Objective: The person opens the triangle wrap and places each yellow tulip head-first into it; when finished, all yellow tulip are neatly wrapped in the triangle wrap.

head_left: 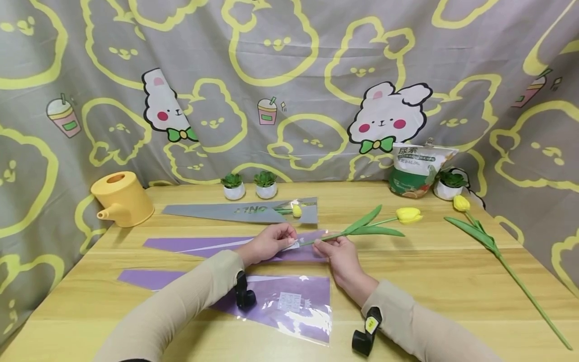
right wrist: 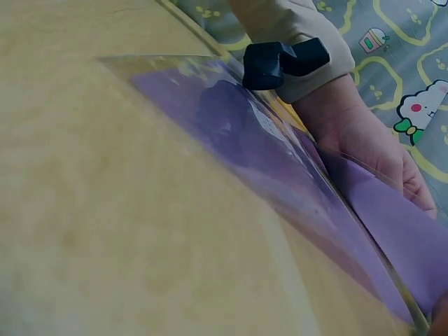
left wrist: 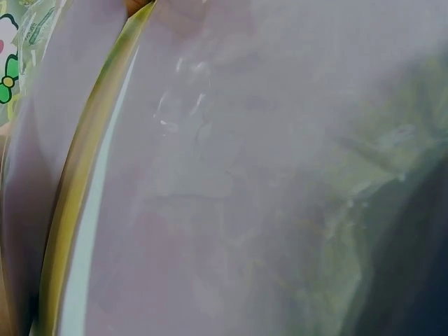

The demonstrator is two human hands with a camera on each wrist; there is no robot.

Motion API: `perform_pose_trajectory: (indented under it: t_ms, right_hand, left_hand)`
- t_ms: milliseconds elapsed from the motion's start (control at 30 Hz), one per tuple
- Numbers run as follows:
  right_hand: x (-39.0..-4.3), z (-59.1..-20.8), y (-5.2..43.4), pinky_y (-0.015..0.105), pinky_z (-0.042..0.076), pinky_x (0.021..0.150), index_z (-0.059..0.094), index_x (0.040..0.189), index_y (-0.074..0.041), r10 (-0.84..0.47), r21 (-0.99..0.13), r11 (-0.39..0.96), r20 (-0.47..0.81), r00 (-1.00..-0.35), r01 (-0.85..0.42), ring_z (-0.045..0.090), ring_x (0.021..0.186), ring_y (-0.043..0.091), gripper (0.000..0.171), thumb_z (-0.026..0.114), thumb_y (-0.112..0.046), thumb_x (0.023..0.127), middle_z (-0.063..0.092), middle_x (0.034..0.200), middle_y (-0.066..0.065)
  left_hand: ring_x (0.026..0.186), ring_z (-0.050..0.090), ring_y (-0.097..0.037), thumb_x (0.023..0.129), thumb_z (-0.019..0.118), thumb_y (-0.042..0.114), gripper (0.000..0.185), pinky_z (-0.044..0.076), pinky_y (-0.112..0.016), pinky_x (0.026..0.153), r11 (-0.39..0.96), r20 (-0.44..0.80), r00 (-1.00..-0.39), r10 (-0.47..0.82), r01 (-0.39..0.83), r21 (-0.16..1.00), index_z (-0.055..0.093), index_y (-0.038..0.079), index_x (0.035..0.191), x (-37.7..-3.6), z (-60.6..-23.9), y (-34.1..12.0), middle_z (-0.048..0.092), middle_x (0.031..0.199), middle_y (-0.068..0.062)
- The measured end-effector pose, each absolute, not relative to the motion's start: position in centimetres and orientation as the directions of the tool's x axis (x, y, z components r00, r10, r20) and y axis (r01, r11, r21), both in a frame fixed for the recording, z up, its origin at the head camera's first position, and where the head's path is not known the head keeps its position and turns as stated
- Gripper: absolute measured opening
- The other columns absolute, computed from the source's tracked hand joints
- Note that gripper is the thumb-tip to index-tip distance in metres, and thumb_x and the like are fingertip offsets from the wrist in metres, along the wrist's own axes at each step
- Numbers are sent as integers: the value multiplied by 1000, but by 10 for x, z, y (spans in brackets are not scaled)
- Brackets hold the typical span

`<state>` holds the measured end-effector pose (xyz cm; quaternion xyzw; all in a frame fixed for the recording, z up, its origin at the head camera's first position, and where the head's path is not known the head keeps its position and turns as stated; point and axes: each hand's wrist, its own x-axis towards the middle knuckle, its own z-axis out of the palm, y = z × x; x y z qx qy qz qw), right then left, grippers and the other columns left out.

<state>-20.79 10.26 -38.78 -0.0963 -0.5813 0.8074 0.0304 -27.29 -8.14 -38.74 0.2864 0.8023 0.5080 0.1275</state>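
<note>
Watering can (head_left: 128, 201): yellow, at the back left of your wooden table (head_left: 443, 271), spout pointing left.
Succulents (head_left: 265, 179): two, white pots (head_left: 233, 192), side by side at the back ahead of you.
Bag (head_left: 411, 173): white and green, clipped, standing at your back right.
Potted plant (head_left: 449, 189): white pot, just right of the bag.
Curtain (head_left: 289, 60): grey with yellow cartoon outlines, facing you.

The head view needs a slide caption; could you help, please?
Left hand pinching a purple wrapper, right hand holding a yellow tulip.
</note>
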Motion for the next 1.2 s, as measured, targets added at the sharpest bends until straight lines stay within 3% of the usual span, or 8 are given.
perform_pose_trajectory:
  t_ms: [367,767,900,1067,1200]
  right_hand:
    - [-202,-384,119,23,53,69,52,103,21,66,-967,-223,-142,-988,125,66,64,11,24,56,5,86,65,72,9]
    - [-199,-378,125,25,54,60,60,97,16,96,-979,-106,-186,-978,175,64,58,13,19,62,3,83,65,65,9]
    - [-198,-376,133,25,54,62,61,97,13,77,-979,-146,-156,-985,144,65,61,13,16,60,4,84,66,69,9]
    - [-202,-370,155,24,54,67,62,84,-4,51,-985,-171,-43,-998,33,65,67,10,7,58,1,87,66,72,2]
    - [-213,-365,179,24,53,73,62,95,3,-6,-997,26,79,-997,-79,64,76,7,13,57,-8,90,67,81,0]
  left_hand:
    - [68,45,-12,90,52,-2,4,38,-22,63,326,95,-801,591,345,880,55,-5,91,-260,-371,-78,48,73,-1]
    - [70,45,-12,91,52,-1,4,39,-23,66,338,99,-791,604,366,867,55,-4,92,-255,-359,-81,48,74,-1]
    - [70,45,-12,91,52,0,4,38,-23,66,349,89,-802,591,354,868,55,-3,91,-254,-359,-81,48,74,-2]
    - [69,45,-11,91,53,1,5,39,-23,66,359,82,-803,590,352,865,55,-3,91,-253,-362,-81,49,74,-1]
    - [70,45,-11,90,53,1,5,39,-24,66,355,88,-799,595,359,863,55,-4,91,-253,-363,-81,49,74,-2]
